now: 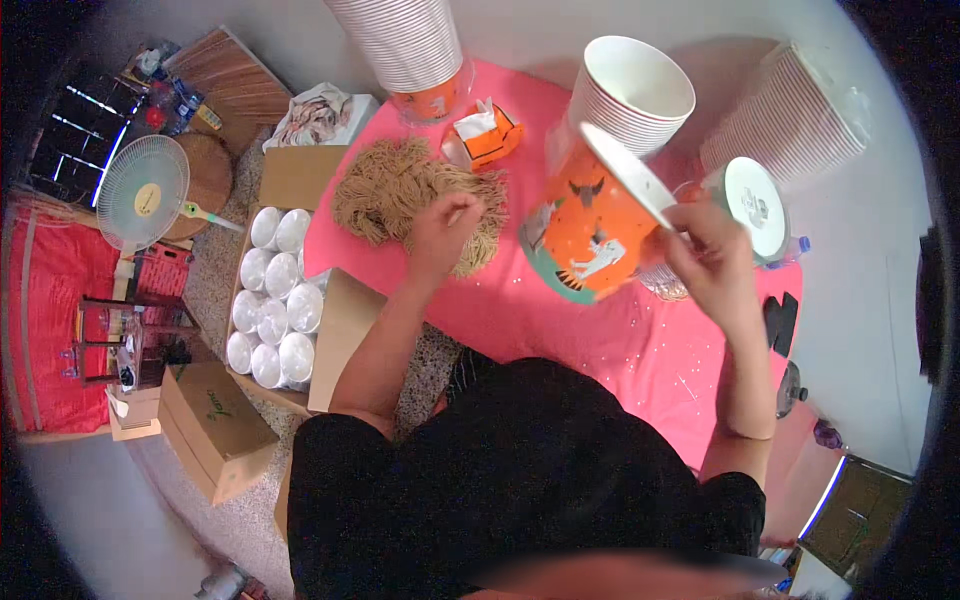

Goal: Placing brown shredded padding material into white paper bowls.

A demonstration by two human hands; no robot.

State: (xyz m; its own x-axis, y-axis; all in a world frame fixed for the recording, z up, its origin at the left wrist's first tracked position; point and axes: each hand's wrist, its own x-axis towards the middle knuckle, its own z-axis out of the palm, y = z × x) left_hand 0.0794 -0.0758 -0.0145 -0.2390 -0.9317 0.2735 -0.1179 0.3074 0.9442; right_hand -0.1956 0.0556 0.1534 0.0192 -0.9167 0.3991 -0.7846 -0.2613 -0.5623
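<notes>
My right hand (715, 262) grips an orange paper bucket (605, 222) by its white rim. The bucket hangs tilted above the pink-covered table, its printed animal figures facing me. Over a heap of tan twine (385, 195), my left hand (446, 232) is closed with its fingers curled together. I cannot make out whether anything thin lies between those fingers. Behind the held bucket stands a stack of white-lined paper buckets (640, 85). An orange tissue pack (486, 135) lies just beyond the twine.
A tall stack of buckets (405, 45) rises at the far left of the table (590, 335); another stack (785, 115) leans at the right. Near it are a round white-topped tub (757, 208) and black scissor handles (780, 322). A carton of clear-wrapped cups (272, 320) and a fan (145, 190) stand left.
</notes>
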